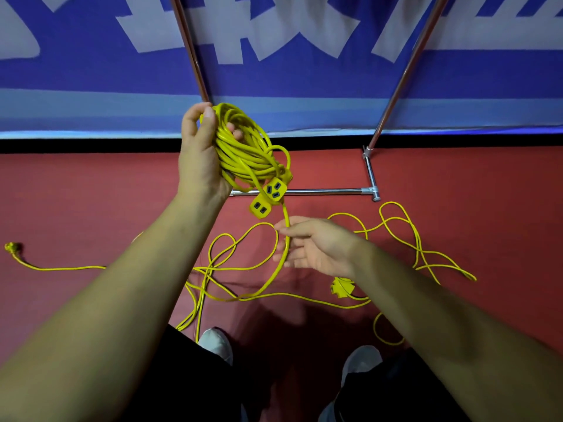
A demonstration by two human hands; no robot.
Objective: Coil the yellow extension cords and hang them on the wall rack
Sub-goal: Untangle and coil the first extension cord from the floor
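Observation:
My left hand (199,153) grips a thick coil of yellow extension cord (246,147), held up in front of the blue banner. A yellow socket block (268,196) with dark outlets hangs from the coil's lower end. One strand of cord (285,257) drops from the block and runs through my right hand (313,245), whose thumb and forefinger pinch it while the other fingers lie loose. The rest of the loose cord (405,239) sprawls in loops over the red floor. A yellow plug (12,248) lies far left, and another yellow socket piece (342,287) sits under my right wrist.
A metal rack stands ahead: its chrome base bar (320,191) lies on the floor, and two reddish poles (190,47) (408,65) rise against the blue-and-white banner (91,56). My white shoes (216,342) stand near the cord loops at the bottom.

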